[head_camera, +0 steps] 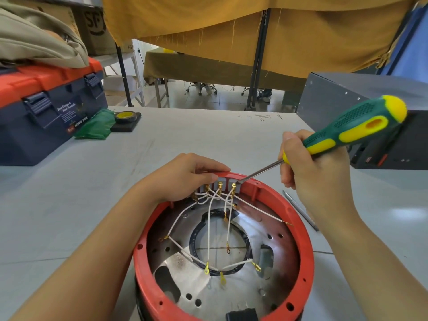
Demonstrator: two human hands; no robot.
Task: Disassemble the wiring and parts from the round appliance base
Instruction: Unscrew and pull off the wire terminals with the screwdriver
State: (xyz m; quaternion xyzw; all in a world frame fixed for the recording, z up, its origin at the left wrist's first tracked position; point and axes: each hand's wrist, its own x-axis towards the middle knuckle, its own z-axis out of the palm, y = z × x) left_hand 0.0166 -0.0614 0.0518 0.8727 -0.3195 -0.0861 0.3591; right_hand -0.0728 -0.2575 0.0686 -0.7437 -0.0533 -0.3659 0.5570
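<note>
Round appliance base, red-rimmed, lying open side up on the grey table directly below and between both hands. The left hand rests on the far rim of the base, fingers curled over the edge and bearing on the terminal block just beside its fingertips; whether they pinch a wire cannot be told. The right hand grips a green-and-yellow screwdriver near the lower end of its handle, fingers wrapped round it, the handle slanting up and away to the right. The steel shaft runs down and leftward from this hand, its tip touching the rightmost terminal of the block, close to the left fingertips. White wires with brass ring and spade lugs run from the block down across the metal plate inside the base, toward the viewer from both hands. A slim metal tool lies on the table just beyond the rim, under the right wrist. Far left of the left hand stand a blue-and-orange toolbox and a roll of yellow tape.
</note>
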